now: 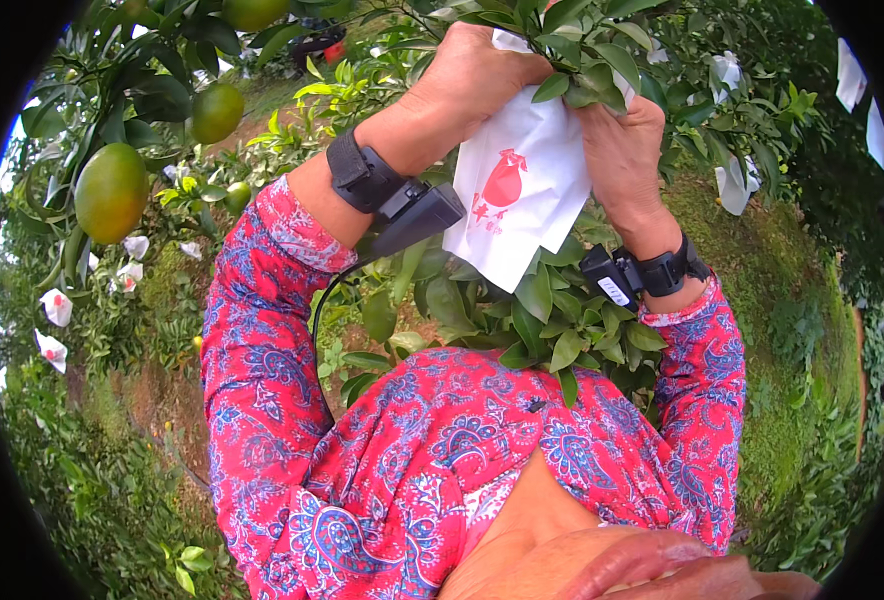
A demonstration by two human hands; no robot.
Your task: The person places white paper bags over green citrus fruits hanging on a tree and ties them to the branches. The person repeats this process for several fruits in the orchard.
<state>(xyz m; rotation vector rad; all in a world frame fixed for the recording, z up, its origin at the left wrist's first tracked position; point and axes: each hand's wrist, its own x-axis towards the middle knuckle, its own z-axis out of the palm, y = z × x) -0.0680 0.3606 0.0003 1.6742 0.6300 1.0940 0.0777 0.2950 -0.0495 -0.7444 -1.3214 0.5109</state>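
A white paper fruit bag [524, 190] with a red printed picture hangs among the leaves of a citrus branch, in front of my chest. My left hand [477, 80] is closed at the bag's upper left, its fingertips partly hidden by the bag and leaves. On the other side, my right hand [624, 150] has its fingers curled at the bag's upper right edge, under a cluster of green leaves [587, 65]. Whether a fruit sits inside the bag cannot be seen. Both wrists carry black strapped devices; a cable runs down from the left one [417, 215].
Greenish-yellow citrus fruits, including a large one [111, 193] and a smaller one [217, 112], hang at the left. More white bags [736, 185] hang on surrounding trees. Leafy shoots [552, 320] grow between the bag and my chest. Grassy ground [792, 400] lies at the right.
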